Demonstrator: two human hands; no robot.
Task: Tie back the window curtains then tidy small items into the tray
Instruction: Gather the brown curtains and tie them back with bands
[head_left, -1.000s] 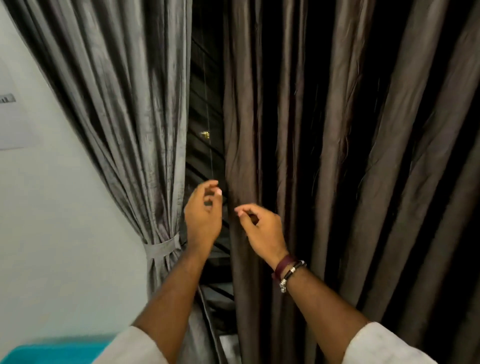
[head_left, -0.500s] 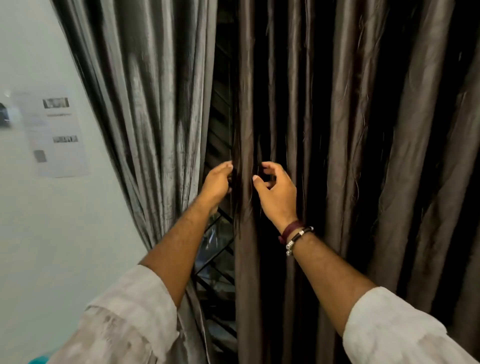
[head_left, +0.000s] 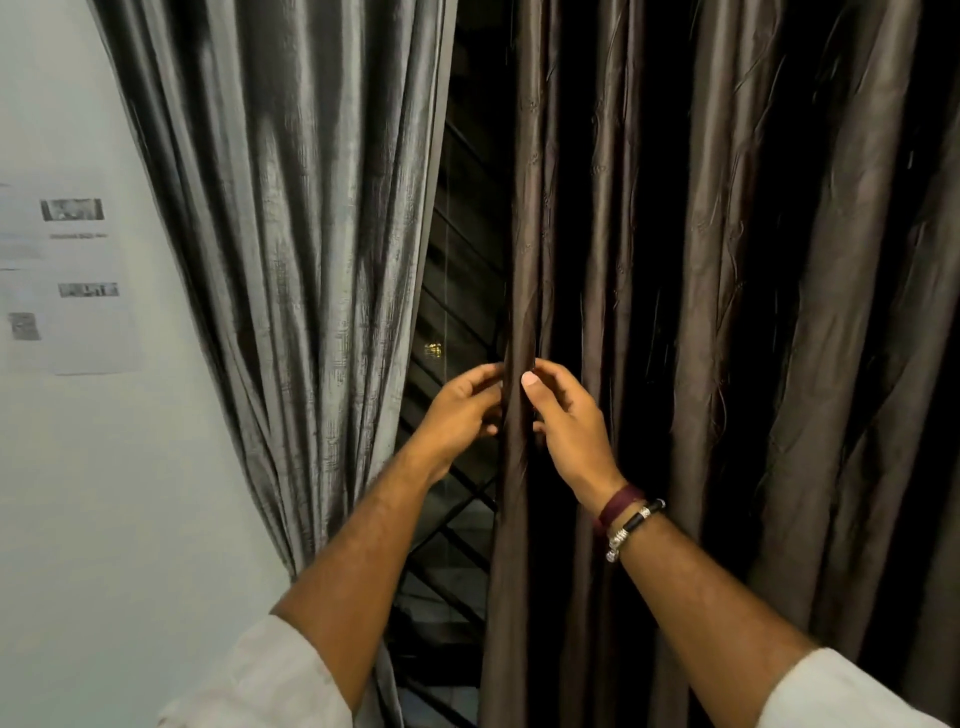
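Across the right of the view, the dark brown curtain (head_left: 727, 364) is hanging loose in long folds, with its inner edge just beside the gap where the black window grille (head_left: 457, 312) is showing. On the other side of the gap, the grey curtain (head_left: 291, 234) is sweeping down and inward toward the wall (head_left: 104, 493), where printed sheets (head_left: 72, 280) are hanging. A second ago both hands were hovering short of the fabric with fingers curled on nothing; now they are meeting at the brown curtain's leading fold. The left hand (head_left: 457, 410) is reaching its fingers behind that edge, so whether they are closing on cloth is hidden. The right hand (head_left: 566, 415) is pinching the same fold, thumb in front and fingers curling round behind. Judging by this, gathering the second panel is just beginning, and tying it is not yet done. No tray and no small items are showing, so nothing can be said of their contents.
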